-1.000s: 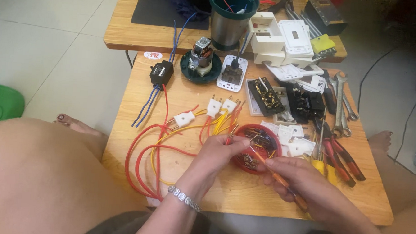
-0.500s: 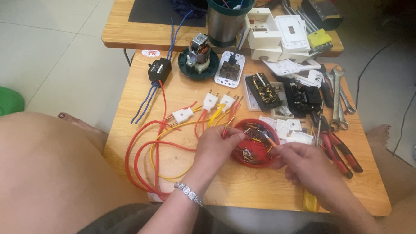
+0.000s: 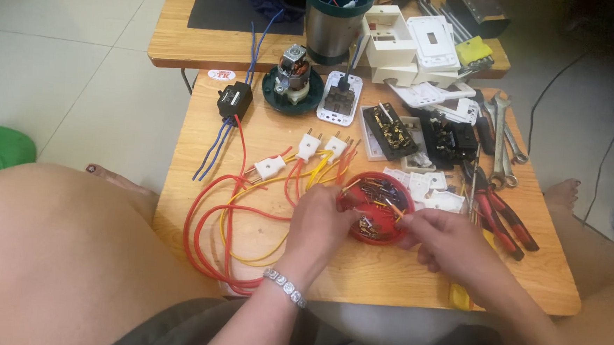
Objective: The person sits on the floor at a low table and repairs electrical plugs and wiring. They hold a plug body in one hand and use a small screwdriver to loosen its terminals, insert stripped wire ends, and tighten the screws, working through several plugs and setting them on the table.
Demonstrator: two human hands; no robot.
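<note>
A red bowl (image 3: 379,190) of small metal parts and wire bits sits on the wooden table (image 3: 399,275). My left hand (image 3: 322,219) curls over the bowl's left rim, its fingertips at the parts inside. My right hand (image 3: 443,244) is at the bowl's right rim with thumb and forefinger pinched together. The yellow end of a screwdriver (image 3: 459,297) pokes out under that wrist. Red and yellow wires (image 3: 210,223) with white plugs (image 3: 308,146) loop to the left of my left hand.
Red-handled pliers (image 3: 504,221) and wrenches (image 3: 501,137) lie to the right. Behind the bowl are white switch parts (image 3: 425,184), black sockets (image 3: 392,130), a small motor on a green base (image 3: 292,77), a black adapter (image 3: 234,100) and a steel cup (image 3: 332,23). My bare knee (image 3: 58,243) is at the left.
My right hand has drawn the screwdriver back from across the bowl and now pinches at its right rim. My left hand stays at the left rim.
</note>
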